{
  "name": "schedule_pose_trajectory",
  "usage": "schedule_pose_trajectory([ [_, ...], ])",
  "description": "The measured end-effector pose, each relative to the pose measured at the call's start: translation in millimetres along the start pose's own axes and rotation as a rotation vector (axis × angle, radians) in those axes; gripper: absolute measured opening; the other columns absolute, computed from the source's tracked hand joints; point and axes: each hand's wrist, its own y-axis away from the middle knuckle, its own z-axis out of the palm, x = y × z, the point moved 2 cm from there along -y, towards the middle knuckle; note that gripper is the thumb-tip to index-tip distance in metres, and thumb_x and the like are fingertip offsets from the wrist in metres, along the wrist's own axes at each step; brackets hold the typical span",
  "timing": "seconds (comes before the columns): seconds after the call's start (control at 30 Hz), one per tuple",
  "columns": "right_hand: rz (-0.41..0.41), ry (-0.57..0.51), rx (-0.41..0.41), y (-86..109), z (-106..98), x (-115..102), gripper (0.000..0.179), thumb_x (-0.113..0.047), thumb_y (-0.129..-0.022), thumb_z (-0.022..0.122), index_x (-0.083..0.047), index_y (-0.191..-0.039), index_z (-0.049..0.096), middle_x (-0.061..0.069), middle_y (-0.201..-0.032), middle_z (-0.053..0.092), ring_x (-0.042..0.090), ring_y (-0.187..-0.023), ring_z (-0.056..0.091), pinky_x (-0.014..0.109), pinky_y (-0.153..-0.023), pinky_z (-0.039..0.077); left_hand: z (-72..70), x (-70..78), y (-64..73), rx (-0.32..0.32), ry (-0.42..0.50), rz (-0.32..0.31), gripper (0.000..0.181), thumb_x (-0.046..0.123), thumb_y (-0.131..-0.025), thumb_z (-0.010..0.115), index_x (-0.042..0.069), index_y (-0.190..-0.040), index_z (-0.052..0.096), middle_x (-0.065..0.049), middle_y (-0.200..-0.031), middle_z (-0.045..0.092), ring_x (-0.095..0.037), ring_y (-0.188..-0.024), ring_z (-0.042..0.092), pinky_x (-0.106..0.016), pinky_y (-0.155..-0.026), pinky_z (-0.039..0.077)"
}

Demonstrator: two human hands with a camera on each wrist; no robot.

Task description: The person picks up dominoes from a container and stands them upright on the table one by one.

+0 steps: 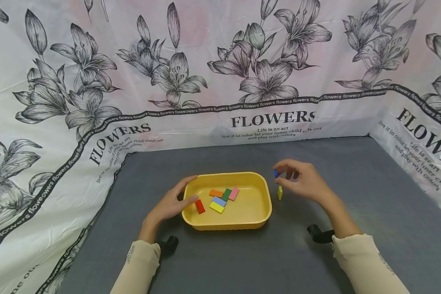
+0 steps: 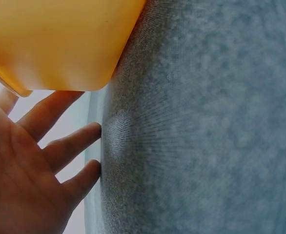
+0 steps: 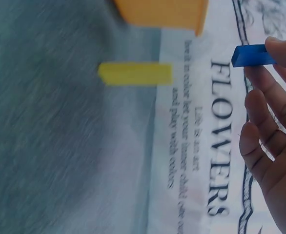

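Note:
My left hand (image 1: 170,203) holds the left end of a yellow plastic bin (image 1: 228,225), thumb over the rim and fingers along the outside. In the left wrist view its lower fingers (image 2: 77,146) are spread near the grey surface. To the right of the bin, my right hand (image 1: 303,179) pinches a small blue block (image 3: 253,55) between thumb and fingertip, the other fingers loosely bent. Just below that hand, a yellow block (image 1: 280,192) stands upright on the cloth, apart from the blue block.
Inside the bin lie flat blocks: red (image 1: 200,206), orange (image 1: 216,193), green (image 1: 226,194), pink (image 1: 233,194), light blue (image 1: 219,201) and yellow (image 1: 217,208). A flower-printed white curtain (image 1: 191,130) borders the grey tabletop (image 1: 228,261) at the back and sides.

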Motion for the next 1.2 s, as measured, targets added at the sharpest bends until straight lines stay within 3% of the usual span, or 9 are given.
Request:
schedule_pose_trajectory([
  [0.27, 0.067, 0.040, 0.012, 15.4, -5, 23, 0.026, -0.011, -0.089, 0.078, -0.012, -0.113, 0.069, 0.004, -0.102, 0.072, 0.009, -0.078, 0.058, 0.032, -0.071, 0.052, -0.6, -0.2, -0.4, -0.001, -0.008, -0.008, 0.068, 0.047, -0.096, 0.066, 0.044, -0.155, 0.033, 0.000, -0.163, 0.038, -0.034, -0.143, 0.045, -0.064, -0.116, 0.037],
  [0.5, 0.103, 0.044, -0.048, 22.1, -4, 36, 0.024, -0.010, -0.088, 0.078, -0.010, -0.110, 0.069, 0.007, -0.101, 0.072, 0.009, -0.078, 0.059, 0.025, -0.068, 0.051, -0.5, -1.1, 0.0, 0.002, -0.006, -0.015, 0.068, 0.047, -0.095, 0.066, 0.044, -0.155, 0.032, -0.001, -0.163, 0.038, -0.034, -0.144, 0.045, -0.063, -0.116, 0.038],
  [0.7, 0.121, 0.039, -0.116, 24.9, -1, 44, 0.024, -0.013, -0.088, 0.079, -0.011, -0.110, 0.069, 0.006, -0.103, 0.072, 0.009, -0.078, 0.059, 0.026, -0.069, 0.052, 0.0, -1.0, 0.2, 0.003, -0.003, -0.012, 0.068, 0.047, -0.095, 0.066, 0.044, -0.155, 0.033, -0.001, -0.163, 0.038, -0.033, -0.143, 0.045, -0.063, -0.116, 0.038],
  [1.2, 0.130, -0.001, -0.184, 27.2, 7, 50, 0.023, -0.009, -0.086, 0.080, -0.011, -0.105, 0.068, 0.003, -0.097, 0.075, 0.011, -0.080, 0.064, 0.026, -0.065, 0.052, 0.2, 0.7, -0.2, 0.000, -0.002, -0.016, 0.069, 0.047, -0.096, 0.066, 0.043, -0.155, 0.032, 0.000, -0.163, 0.038, -0.033, -0.144, 0.045, -0.062, -0.116, 0.038],
])
